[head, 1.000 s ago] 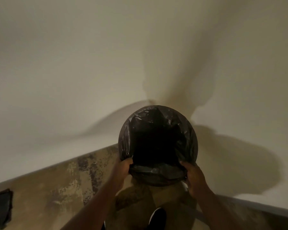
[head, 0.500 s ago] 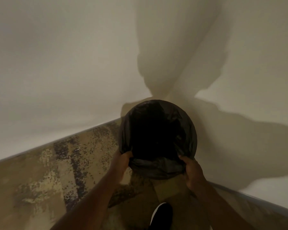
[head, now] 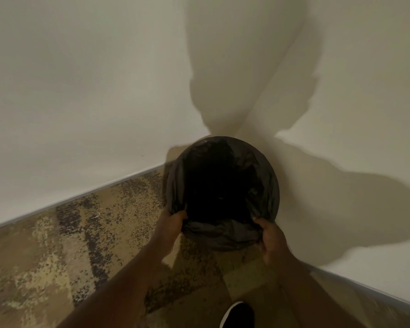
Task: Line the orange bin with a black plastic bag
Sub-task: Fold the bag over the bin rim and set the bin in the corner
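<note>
A round bin stands in the room's corner, fully wrapped by a black plastic bag (head: 223, 235) that is folded over its rim and hangs down inside. None of the bin's orange surface shows. My left hand (head: 172, 222) grips the bag at the near-left rim, thumb over the edge. On the near-right rim, my right hand (head: 269, 235) pinches the bag the same way. The bag's inside is dark and nothing can be made out in it.
Two pale walls (head: 81, 91) meet right behind the bin, with a light baseboard (head: 76, 197) along the floor. The carpet (head: 57, 256) is mottled tan and dark. My black shoe (head: 238, 316) is at the bottom edge, near the bin.
The view has tilted down and the bin sits closer into the corner; both hands keep the same grip on the bag at the near rim. The dark object at far left has left view.
</note>
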`<state>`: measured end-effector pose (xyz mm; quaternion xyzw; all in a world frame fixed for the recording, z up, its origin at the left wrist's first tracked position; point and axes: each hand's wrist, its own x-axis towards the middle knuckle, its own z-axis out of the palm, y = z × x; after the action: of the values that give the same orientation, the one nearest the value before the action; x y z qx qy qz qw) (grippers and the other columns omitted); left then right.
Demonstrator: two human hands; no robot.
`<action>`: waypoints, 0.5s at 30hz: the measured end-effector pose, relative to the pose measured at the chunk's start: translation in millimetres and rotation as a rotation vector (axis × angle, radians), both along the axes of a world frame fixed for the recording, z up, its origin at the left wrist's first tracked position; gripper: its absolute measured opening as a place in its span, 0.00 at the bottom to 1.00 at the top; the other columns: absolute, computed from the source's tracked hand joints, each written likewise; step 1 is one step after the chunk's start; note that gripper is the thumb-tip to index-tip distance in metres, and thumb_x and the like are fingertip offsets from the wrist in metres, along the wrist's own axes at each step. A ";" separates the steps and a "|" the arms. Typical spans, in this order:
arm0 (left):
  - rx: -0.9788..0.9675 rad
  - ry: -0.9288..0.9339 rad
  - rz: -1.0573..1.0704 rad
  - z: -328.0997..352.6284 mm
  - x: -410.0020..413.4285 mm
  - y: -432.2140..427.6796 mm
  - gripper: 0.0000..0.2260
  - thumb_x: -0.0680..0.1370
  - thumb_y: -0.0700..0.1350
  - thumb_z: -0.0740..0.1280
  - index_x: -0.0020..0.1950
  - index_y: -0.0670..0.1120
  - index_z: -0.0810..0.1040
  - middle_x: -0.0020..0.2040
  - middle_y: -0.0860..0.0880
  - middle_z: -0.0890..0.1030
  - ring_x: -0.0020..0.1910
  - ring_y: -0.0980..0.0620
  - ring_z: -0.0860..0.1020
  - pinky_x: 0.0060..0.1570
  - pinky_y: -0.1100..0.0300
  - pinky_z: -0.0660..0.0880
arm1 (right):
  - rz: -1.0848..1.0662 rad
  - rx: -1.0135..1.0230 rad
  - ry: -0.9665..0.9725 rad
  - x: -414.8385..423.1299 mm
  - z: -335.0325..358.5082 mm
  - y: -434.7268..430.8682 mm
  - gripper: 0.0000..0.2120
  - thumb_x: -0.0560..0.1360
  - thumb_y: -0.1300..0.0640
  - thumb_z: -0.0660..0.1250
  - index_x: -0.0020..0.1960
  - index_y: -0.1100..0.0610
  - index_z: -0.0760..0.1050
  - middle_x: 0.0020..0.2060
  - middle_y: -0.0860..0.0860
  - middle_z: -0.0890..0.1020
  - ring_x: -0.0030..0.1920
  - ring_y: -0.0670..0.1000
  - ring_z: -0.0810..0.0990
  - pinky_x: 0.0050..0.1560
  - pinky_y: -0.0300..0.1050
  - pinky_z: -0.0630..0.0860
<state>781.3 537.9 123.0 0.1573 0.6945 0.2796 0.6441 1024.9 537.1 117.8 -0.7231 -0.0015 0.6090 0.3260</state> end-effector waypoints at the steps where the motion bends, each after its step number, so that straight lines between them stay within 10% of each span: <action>1: 0.000 -0.006 -0.006 -4.9 -1.0 0.4 0.19 0.79 0.34 0.63 0.69 0.44 0.72 0.53 0.49 0.79 0.50 0.51 0.79 0.43 0.59 0.76 | -0.003 -0.005 0.003 2.0 -2.7 1.3 0.20 0.77 0.61 0.71 0.67 0.61 0.74 0.55 0.58 0.82 0.60 0.62 0.80 0.68 0.61 0.74; 6: 0.016 0.002 -0.024 -18.6 -2.8 -2.4 0.22 0.78 0.38 0.65 0.72 0.46 0.71 0.60 0.45 0.81 0.54 0.47 0.80 0.50 0.53 0.79 | 0.015 0.019 0.015 5.0 -6.3 -1.1 0.20 0.77 0.59 0.71 0.67 0.59 0.73 0.54 0.58 0.82 0.60 0.62 0.80 0.67 0.60 0.74; 15: 0.023 -0.055 -0.012 21.8 -22.3 -11.6 0.33 0.74 0.54 0.76 0.74 0.51 0.66 0.62 0.50 0.78 0.54 0.52 0.80 0.48 0.51 0.81 | 0.058 0.032 0.014 2.0 25.9 -19.2 0.59 0.51 0.32 0.84 0.75 0.54 0.69 0.66 0.56 0.81 0.62 0.60 0.81 0.65 0.62 0.77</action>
<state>759.0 526.3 144.8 0.1612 0.6722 0.2880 0.6627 1027.0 518.0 143.7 -0.7132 -0.0299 0.6231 0.3197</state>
